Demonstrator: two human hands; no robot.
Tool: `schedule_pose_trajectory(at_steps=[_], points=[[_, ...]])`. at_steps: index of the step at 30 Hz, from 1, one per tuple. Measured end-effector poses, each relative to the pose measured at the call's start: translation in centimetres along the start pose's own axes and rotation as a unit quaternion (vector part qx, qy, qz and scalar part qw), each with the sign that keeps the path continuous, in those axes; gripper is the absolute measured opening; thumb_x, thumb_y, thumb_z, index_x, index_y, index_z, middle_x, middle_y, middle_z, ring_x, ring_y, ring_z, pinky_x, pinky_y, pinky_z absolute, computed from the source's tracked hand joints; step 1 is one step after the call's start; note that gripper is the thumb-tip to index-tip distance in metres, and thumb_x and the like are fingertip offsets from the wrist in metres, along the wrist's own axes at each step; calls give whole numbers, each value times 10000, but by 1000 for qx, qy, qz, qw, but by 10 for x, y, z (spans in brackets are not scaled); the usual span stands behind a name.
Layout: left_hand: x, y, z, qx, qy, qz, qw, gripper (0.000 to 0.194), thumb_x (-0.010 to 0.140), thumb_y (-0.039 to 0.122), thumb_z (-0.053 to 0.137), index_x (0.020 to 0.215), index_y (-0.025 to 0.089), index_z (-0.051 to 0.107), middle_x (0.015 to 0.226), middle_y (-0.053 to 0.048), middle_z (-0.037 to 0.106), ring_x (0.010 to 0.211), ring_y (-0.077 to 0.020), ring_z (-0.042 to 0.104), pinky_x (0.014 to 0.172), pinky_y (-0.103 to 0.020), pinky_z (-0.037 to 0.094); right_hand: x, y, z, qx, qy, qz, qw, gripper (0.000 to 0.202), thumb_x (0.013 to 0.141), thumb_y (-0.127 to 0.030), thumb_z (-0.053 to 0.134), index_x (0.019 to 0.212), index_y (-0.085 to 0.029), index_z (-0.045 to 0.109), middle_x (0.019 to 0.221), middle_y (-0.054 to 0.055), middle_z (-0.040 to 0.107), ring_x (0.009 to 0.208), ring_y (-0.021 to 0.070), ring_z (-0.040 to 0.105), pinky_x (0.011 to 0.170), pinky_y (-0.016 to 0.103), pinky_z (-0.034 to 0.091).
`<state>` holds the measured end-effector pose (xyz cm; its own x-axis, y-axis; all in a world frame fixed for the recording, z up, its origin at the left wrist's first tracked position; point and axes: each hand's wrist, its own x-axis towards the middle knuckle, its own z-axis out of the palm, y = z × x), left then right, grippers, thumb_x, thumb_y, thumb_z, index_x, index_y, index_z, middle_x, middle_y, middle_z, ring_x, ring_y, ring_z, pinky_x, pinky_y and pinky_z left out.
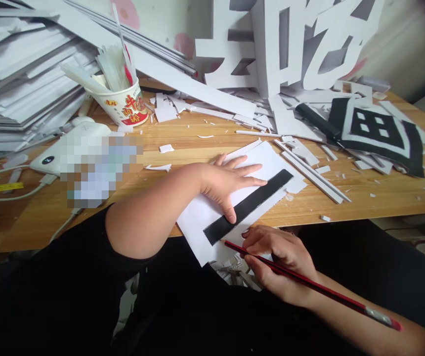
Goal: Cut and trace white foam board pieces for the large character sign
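Observation:
My left hand [231,183] lies flat with fingers spread on a white sheet [193,222], its thumb and a fingertip pressing on a black strip [249,205]. The strip lies slantwise across the sheet. In my right hand [281,262] is a red and black pencil [309,283] with a pink eraser end. Its tip touches or hovers just over the sheet beside the strip's near end; I cannot tell which. The sheet's near corner hangs over the table's front edge.
Large white cut-out characters [264,49] stand at the back. Right of the sheet lie white offcuts [309,170] and a black piece with a window pattern [379,131]. A paper cup [114,104] holds translucent sticks. White boards [23,74] are stacked left, behind a white cabled device [67,148].

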<state>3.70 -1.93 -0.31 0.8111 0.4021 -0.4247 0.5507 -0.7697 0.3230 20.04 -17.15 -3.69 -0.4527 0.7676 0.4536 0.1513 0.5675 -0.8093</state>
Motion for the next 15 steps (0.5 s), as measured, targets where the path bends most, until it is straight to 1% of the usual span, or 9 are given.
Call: schedule_pose_trajectory(at_steps=[5, 15], points=[[0, 0, -1, 1, -2, 2, 1000, 1148, 543, 577, 781, 1522, 411, 203, 1632, 65, -90, 1455, -405, -174, 1113, -646, -103, -3, 1, -2, -7, 17, 4, 1000, 172, 812, -51, 579, 818, -221, 556, 721, 35, 646, 674, 166, 635, 630, 312, 541], [0, -1, -1, 10, -4, 7, 1000, 1129, 558, 588, 763, 1522, 408, 203, 1633, 47, -96, 1453, -396, -188, 1110, -655, -88, -7, 3, -7, -40, 43, 19, 998, 174, 805, -46, 598, 813, -219, 582, 730, 37, 681, 669, 163, 661, 579, 267, 519]])
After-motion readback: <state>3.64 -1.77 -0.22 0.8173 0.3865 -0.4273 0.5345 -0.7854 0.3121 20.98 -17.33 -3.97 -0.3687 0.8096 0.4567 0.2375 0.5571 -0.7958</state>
